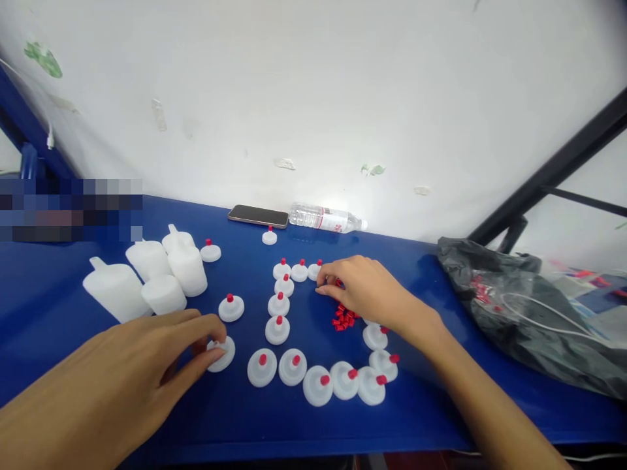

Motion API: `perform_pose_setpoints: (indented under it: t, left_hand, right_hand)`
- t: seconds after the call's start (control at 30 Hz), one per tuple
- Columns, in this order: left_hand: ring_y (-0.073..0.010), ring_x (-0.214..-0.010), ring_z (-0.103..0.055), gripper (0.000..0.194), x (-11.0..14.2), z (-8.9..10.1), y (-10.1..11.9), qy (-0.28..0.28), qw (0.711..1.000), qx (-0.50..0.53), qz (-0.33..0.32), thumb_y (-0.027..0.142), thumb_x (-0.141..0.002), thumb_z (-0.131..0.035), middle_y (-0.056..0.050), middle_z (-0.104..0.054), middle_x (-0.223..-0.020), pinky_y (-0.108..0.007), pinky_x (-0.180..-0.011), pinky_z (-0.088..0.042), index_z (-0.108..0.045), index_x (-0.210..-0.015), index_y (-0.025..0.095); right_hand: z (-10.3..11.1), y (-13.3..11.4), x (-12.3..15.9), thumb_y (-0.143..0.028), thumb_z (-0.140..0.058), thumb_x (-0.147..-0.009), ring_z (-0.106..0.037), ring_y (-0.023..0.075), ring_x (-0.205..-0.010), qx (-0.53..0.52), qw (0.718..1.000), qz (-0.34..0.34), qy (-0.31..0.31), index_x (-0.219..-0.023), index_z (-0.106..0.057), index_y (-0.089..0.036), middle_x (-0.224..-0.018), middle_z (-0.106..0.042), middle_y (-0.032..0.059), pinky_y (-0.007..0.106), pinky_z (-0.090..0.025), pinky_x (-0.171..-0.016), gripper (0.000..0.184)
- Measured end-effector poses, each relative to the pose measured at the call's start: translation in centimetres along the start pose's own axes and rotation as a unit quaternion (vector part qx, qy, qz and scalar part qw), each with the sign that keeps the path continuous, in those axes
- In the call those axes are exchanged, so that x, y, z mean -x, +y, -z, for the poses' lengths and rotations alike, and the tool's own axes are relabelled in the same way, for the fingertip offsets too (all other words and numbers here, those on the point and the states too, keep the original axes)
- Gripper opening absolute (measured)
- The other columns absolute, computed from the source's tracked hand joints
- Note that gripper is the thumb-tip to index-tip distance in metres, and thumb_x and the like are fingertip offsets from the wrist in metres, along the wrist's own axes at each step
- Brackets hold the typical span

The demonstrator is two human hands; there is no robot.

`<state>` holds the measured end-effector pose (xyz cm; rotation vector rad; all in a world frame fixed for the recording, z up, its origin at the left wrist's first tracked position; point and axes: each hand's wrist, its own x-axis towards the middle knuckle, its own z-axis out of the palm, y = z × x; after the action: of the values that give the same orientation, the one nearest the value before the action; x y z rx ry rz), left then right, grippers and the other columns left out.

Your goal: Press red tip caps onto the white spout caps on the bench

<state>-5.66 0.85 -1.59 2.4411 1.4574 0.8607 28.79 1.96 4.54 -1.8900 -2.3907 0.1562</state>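
Two bare hands over the blue bench: left hand at near left, right hand farther off, right of centre. Left hand: thumb and index finger curved close, either side of the middle of a white round plastic lid; no red tip visible on it. Can't tell if that's a firm grip or only a touch. Right hand: fingers curled, thumb and index close together; can't tell if a small piece sits between them.

Main relation: loose pile of small red plastic caps lies to the right of the left hand and slightly farther, well apart from it. Right hand is clearly nearer, partly over the pile, fingertips just left of it, beside a red-tipped lid. White lids with red tips form a rough, gappy ring around the pile. Lid at the left hand sits outside the ring, left of it; its upright axis is hidden by the fingers. Pile has no single long axis. White plastic spouted containers are grouped beyond the left hand.
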Motion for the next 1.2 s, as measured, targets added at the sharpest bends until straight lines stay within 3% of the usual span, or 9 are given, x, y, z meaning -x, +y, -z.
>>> perform_pose_setpoints:
  t: [0.17,0.27,0.37,0.47,0.57,0.73,0.9,1.07,1.2]
  left_hand:
    - [-0.0342,-0.096,-0.084,0.045,0.7,-1.3,0.5,0.003,1.000,-0.009,0.013,0.066,-0.102,-0.056,-0.005,-0.088,-0.098,-0.040,-0.080,-0.070,-0.084,-0.118,0.034]
    - [-0.0371,-0.102,-0.084,0.044,1.0,-1.4,-0.6,-0.020,0.999,-0.044,-0.004,0.067,-0.100,-0.058,-0.004,-0.089,-0.113,-0.045,-0.083,-0.070,-0.084,-0.118,0.036]
    - [-0.0375,-0.108,-0.085,0.045,0.5,-1.1,-1.0,-0.012,0.995,-0.091,-0.026,0.068,-0.105,-0.053,-0.002,-0.088,-0.125,-0.052,-0.094,-0.069,-0.081,-0.126,0.039]
    - [-0.0253,-0.080,-0.083,0.043,-0.6,-0.3,0.4,0.034,0.995,-0.075,-0.050,0.065,-0.108,-0.053,0.003,-0.087,-0.105,-0.038,-0.078,-0.066,-0.074,-0.136,0.040]
    - [-0.0125,-0.044,-0.059,0.028,-1.8,0.4,2.7,0.072,0.994,-0.010,-0.084,0.053,-0.105,-0.060,0.009,-0.079,-0.082,-0.028,-0.049,-0.051,-0.076,-0.122,0.038]
    - [-0.0114,-0.047,-0.060,0.023,-2.3,-0.2,4.8,0.102,0.988,0.024,-0.115,0.047,-0.103,-0.063,0.006,-0.081,-0.097,-0.027,-0.045,-0.051,-0.077,-0.118,0.037]
    - [-0.0133,-0.066,-0.075,0.022,-1.6,-0.9,4.7,0.098,0.985,0.005,-0.143,0.048,-0.109,-0.061,0.004,-0.081,-0.107,-0.023,-0.059,-0.059,-0.073,-0.124,0.036]
    - [-0.0063,-0.052,-0.066,0.030,-1.8,-0.4,4.9,0.096,0.986,0.041,-0.127,0.059,-0.110,-0.062,0.002,-0.082,-0.116,-0.017,-0.053,-0.058,-0.078,-0.122,0.035]
    - [-0.0075,-0.053,-0.074,0.035,-2.3,0.0,5.3,0.096,0.984,0.117,-0.099,0.064,-0.106,-0.069,0.007,-0.090,-0.107,-0.011,-0.048,-0.056,-0.078,-0.129,0.040]
  right_hand:
    - [-0.6,0.6,0.0,-0.008,-0.072,-0.106,-0.076,0.0214,-0.087,-0.031,0.999,0.018,0.010,-0.095,-0.079,-0.023,-0.100,-0.086,0.0025,0.031,-0.035,-0.067,0.020]
    - [-0.1,0.7,0.3,-0.010,-0.068,-0.110,-0.076,0.0211,-0.088,-0.055,0.998,0.028,0.028,-0.101,-0.076,-0.022,-0.103,-0.085,0.0034,0.031,-0.041,-0.070,0.016]
    - [0.5,0.2,0.6,-0.018,-0.065,-0.116,-0.074,0.0157,-0.073,-0.142,0.987,0.050,0.053,-0.112,-0.075,-0.022,-0.100,-0.085,0.0006,0.030,-0.051,-0.071,0.011]
    - [0.7,-0.9,0.9,-0.024,-0.068,-0.116,-0.068,0.0110,-0.064,-0.288,0.944,0.111,0.111,-0.122,-0.080,-0.023,-0.108,-0.086,0.0004,0.028,-0.055,-0.067,0.013]
    - [0.4,-2.3,1.1,-0.027,-0.077,-0.112,-0.072,0.0126,-0.074,-0.385,0.895,0.162,0.156,-0.117,-0.088,-0.025,-0.108,-0.086,0.0012,0.025,-0.056,-0.064,0.012]
    - [-0.8,-4.8,1.3,-0.024,-0.094,-0.098,-0.073,0.0092,-0.061,-0.507,0.832,0.177,0.142,-0.098,-0.091,-0.024,-0.087,-0.086,-0.0025,0.020,-0.055,-0.056,0.003]
    - [-1.7,-5.6,1.3,-0.026,-0.095,-0.098,-0.078,0.0097,-0.069,-0.475,0.844,0.200,0.151,-0.095,-0.090,-0.023,-0.088,-0.089,-0.0024,0.017,-0.056,-0.058,0.006]
    - [-1.5,-5.2,1.5,-0.033,-0.092,-0.101,-0.077,0.0108,-0.063,-0.467,0.855,0.171,0.145,-0.096,-0.091,-0.024,-0.083,-0.088,-0.0028,0.020,-0.057,-0.057,0.010]
    - [-1.4,-5.1,1.4,-0.039,-0.090,-0.103,-0.077,0.0126,-0.063,-0.458,0.861,0.166,0.144,-0.098,-0.090,-0.025,-0.085,-0.088,-0.0016,0.023,-0.056,-0.057,0.015]
